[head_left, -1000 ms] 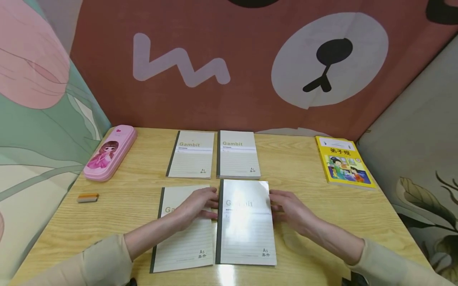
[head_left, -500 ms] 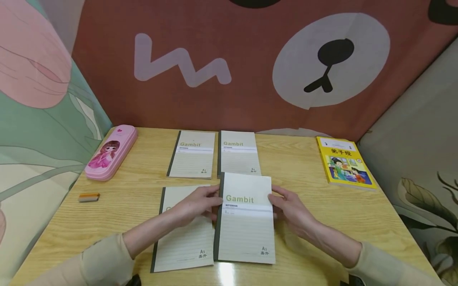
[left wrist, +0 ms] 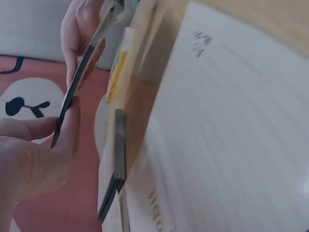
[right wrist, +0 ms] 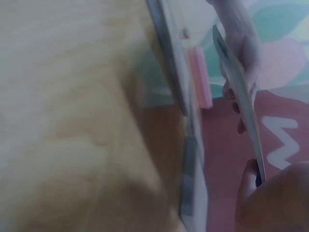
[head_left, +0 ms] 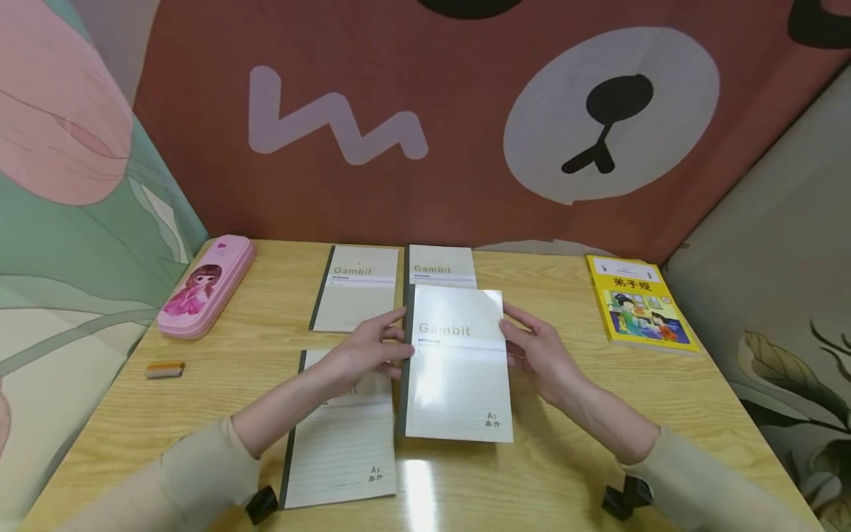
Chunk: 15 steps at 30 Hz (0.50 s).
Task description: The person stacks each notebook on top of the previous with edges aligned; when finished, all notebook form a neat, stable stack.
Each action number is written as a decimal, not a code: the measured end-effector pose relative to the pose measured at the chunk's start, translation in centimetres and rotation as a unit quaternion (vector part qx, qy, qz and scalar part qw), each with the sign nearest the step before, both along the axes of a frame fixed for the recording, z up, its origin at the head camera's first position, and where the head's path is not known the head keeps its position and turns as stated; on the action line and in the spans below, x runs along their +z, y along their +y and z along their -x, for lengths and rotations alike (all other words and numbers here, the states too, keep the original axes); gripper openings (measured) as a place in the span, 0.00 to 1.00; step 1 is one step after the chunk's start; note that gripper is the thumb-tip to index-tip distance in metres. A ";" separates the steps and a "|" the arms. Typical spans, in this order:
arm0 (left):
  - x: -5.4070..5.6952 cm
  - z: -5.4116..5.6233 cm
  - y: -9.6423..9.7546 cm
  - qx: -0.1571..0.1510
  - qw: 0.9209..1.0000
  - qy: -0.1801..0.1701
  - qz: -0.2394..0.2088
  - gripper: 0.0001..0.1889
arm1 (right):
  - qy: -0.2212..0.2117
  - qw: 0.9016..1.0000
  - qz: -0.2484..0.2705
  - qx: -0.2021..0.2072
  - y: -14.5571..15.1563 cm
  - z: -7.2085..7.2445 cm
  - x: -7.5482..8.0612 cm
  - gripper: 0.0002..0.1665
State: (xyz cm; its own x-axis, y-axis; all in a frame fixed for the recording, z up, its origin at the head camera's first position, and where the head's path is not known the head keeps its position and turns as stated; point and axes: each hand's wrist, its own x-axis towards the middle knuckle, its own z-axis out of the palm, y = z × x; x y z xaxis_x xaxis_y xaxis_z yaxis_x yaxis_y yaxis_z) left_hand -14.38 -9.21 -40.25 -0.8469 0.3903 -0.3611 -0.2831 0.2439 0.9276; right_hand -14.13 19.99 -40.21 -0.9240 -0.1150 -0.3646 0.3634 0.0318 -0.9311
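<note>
A pale Gambit notebook (head_left: pixel 459 377) with a dark spine is held up over the table between both hands. My left hand (head_left: pixel 366 351) pinches its spine edge, thumb on the cover and fingers underneath, as the left wrist view shows. On the opposite edge my right hand (head_left: pixel 541 355) grips it the same way. In the right wrist view the raised notebook (right wrist: pixel 244 96) appears edge-on, apart from the table. Below my left forearm lies another notebook (head_left: pixel 346 458), partly covered by that hand. The held notebook overlaps the lower part of the back right notebook stack (head_left: pixel 442 262) in the head view.
Beside that stack, at the back, lies another Gambit notebook (head_left: pixel 355 295). A pink pencil case (head_left: pixel 206 288) is at the back left, with a small orange-and-grey eraser (head_left: pixel 165 369) in front of it. A yellow book (head_left: pixel 641 303) lies at the back right. Fabric walls border the table (head_left: pixel 565 473).
Both hands took hold of the front right notebook, lifted it off the table and carried it away from the body, toward the back stack. The other things stayed put.
</note>
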 end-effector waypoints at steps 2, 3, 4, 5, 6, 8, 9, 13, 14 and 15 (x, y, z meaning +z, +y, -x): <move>0.4 0.6 -0.1 0.014 1.000 0.003 -0.008 0.42 | 0.008 1.000 0.011 -0.010 -0.1 0.7 0.4 0.32; 0.5 0.9 0.0 0.023 1.000 0.005 -0.011 0.42 | 0.012 1.000 0.018 -0.016 -0.2 1.0 0.6 0.32; 0.6 1.2 0.0 0.029 0.999 0.009 -0.015 0.42 | 0.016 0.999 0.029 -0.021 -0.2 1.3 0.7 0.32; 0.7 1.5 0.0 0.033 0.999 0.014 -0.018 0.42 | 0.018 0.999 0.038 -0.028 -0.3 1.7 0.9 0.32; 0.8 1.8 0.1 0.038 0.999 0.019 -0.021 0.41 | 0.018 0.998 0.047 -0.036 -0.4 2.0 1.0 0.31; 1.0 2.4 0.2 0.051 0.998 0.026 -0.025 0.40 | 0.019 0.997 0.064 -0.049 -0.6 2.6 1.2 0.31; 1.0 2.7 0.3 0.058 0.997 0.029 -0.028 0.40 | 0.019 0.996 0.072 -0.057 -0.7 3.0 1.2 0.30; 1.0 4.2 0.3 0.089 0.994 0.040 -0.043 0.37 | 0.021 0.990 0.106 -0.091 -1.3 4.5 1.5 0.29; 1.0 4.5 0.3 0.097 0.993 0.043 -0.048 0.36 | 0.024 0.989 0.112 -0.098 -1.6 4.9 1.5 0.29; 1.0 4.9 0.2 0.105 0.992 0.043 -0.054 0.35 | 0.028 0.987 0.119 -0.103 -1.8 5.3 1.5 0.29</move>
State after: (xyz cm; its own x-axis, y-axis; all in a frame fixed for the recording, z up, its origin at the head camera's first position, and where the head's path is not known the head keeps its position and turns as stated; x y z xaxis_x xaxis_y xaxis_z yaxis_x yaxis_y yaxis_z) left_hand -19.26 -8.97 -39.28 -0.9398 0.2340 -0.2488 -0.2353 0.0847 0.9682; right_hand -19.39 18.19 -38.68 -0.9546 0.0013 -0.2980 0.2875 -0.2594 -0.9220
